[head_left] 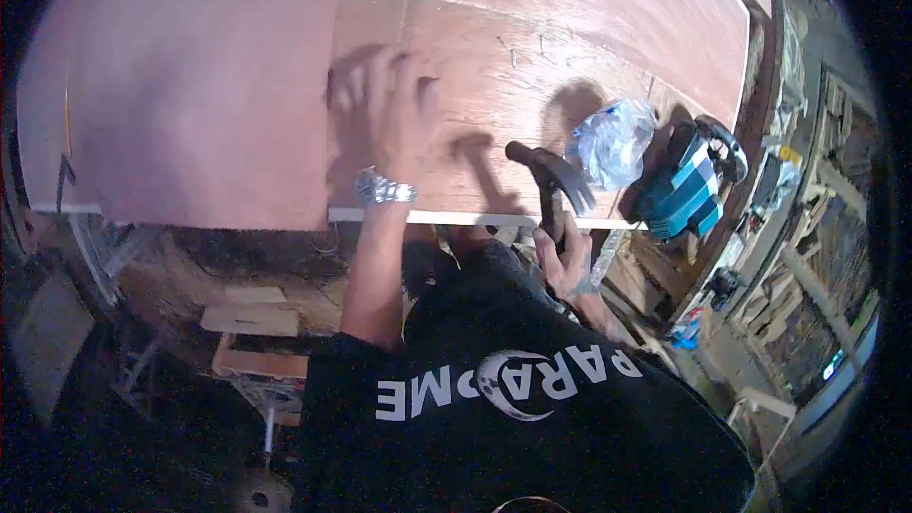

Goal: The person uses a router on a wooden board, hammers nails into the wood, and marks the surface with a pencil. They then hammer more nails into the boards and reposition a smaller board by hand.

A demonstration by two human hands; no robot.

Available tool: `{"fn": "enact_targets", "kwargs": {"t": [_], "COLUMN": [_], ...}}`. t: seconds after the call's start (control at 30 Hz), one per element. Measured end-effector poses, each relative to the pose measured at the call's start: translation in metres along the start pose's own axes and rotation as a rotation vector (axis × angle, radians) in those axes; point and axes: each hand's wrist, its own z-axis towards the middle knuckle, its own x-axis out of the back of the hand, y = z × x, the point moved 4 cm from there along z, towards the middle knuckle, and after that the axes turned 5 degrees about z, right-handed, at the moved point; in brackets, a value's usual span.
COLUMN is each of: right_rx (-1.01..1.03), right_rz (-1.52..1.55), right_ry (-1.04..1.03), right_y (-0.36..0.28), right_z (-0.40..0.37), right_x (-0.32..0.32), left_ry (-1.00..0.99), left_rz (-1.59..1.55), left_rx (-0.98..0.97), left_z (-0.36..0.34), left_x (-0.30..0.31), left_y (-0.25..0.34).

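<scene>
My left hand (pixel 401 104), with a metal watch on the wrist, reaches over the reddish plywood sheet (pixel 456 114). Its fingers are spread and somewhat blurred, and nothing shows in them. At the sheet's near edge my right hand (pixel 570 266) is closed around the handle of a claw hammer (pixel 553 171). The hammer head is raised over the board and casts a shadow to its left. Beyond the hammer, a few loose nails (pixel 514 55) lie on the wood. Right of the hammer head sits a clear plastic bag (pixel 613 144), its contents hard to make out.
A teal power tool (pixel 682 185) rests on the sheet's near right corner. Another panel (pixel 209 85) covers the left, with a pencil (pixel 66 123) on it. A small wooden stool (pixel 249 321) stands below left. Timber pieces (pixel 788 294) are stacked at right.
</scene>
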Motion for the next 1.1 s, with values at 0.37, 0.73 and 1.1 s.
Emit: {"fn": "enact_targets", "kwargs": {"t": [0.37, 0.73, 1.1], "right_rx": [-0.201, -0.337, -0.467], "right_rz": [0.167, 0.375, 0.589], "right_ry": [0.104, 0.381, 0.528], "right_y": [0.047, 0.081, 0.035], "right_z": [-0.035, -0.106, -0.165], "right_x": [0.003, -0.067, -0.189], "left_ry": [-0.236, -0.433, -0.748], "left_rz": [0.058, 0.185, -0.518], "left_rx": [-0.468, -0.869, -0.232], "left_z": [0.057, 0.092, 0.076], "left_x": [-0.064, -0.055, 0.032], "left_y": [0.07, 0.062, -0.024]}}
